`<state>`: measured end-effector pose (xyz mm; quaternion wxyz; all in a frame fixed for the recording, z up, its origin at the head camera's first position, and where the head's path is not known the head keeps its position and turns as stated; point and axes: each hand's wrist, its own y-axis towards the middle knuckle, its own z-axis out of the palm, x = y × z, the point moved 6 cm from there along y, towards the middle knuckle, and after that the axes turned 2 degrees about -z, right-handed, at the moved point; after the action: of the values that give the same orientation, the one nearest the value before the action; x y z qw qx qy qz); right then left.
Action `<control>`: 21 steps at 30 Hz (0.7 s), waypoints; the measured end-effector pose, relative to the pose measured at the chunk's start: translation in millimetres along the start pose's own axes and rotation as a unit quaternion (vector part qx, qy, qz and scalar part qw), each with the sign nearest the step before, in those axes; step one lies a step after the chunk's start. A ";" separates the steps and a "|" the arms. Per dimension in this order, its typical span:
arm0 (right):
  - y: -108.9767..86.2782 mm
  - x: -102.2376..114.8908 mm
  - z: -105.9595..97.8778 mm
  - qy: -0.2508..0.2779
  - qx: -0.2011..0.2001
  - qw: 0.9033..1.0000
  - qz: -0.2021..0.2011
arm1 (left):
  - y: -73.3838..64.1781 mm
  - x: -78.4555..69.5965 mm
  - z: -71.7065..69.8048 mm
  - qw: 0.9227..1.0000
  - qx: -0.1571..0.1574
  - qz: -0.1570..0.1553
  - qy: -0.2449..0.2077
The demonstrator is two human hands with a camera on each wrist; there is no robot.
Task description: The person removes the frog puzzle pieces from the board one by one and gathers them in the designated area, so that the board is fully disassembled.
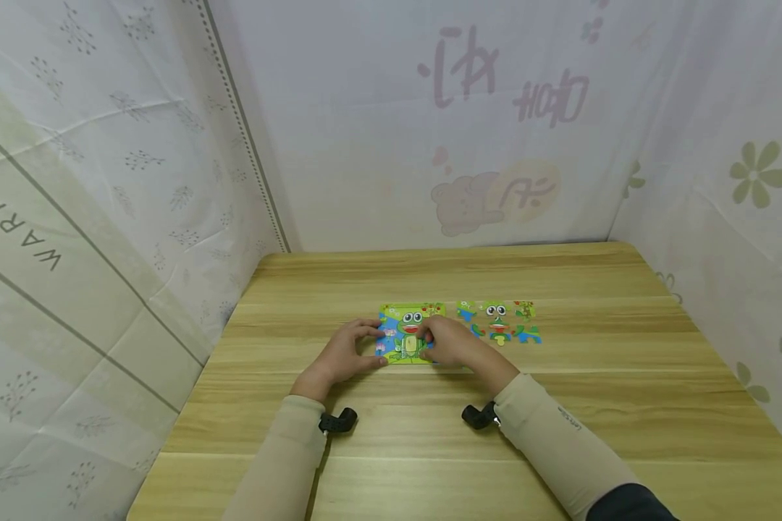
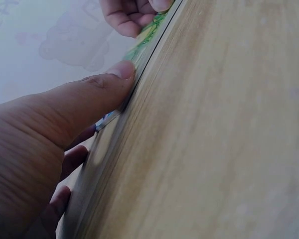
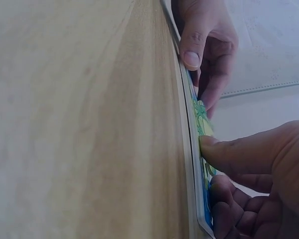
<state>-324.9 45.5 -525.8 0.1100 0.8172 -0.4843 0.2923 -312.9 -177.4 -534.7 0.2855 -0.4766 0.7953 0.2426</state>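
A flat puzzle board (image 1: 409, 346) with a green frog picture lies on the wooden table, between my two hands. My left hand (image 1: 344, 354) is at its left side, fingertips by the left edge and a straight thumb at the near-left corner. Over the board's right part is my right hand (image 1: 452, 340). In the right wrist view the right thumb (image 3: 219, 152) presses on the frog picture and the other fingers are curled at the board (image 3: 203, 112). Whether a piece is between them is hidden.
Loose puzzle pieces lie right of the board, including a frog-eyes piece (image 1: 496, 311), a body piece (image 1: 499, 335), a far-right corner piece (image 1: 524, 309) and a blue-green piece (image 1: 528, 335). Printed curtains (image 1: 365, 145) hang behind and beside the table (image 1: 391, 434).
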 end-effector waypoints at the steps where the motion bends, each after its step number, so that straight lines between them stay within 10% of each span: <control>1: 0.0 0.0 0.0 0.001 -0.001 1.000 0.000 | 0.0 -0.2 0.0 1.000 0.000 0.001 0.000; 21: -4.5 4.2 -4.7 0.011 -0.011 1.000 -0.009 | -0.5 -2.1 0.1 1.000 0.011 -0.012 0.006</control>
<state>-321.2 46.9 -519.1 0.1273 0.8170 -0.4788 0.2952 -311.7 -176.3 -533.4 0.2890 -0.4842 0.7938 0.2278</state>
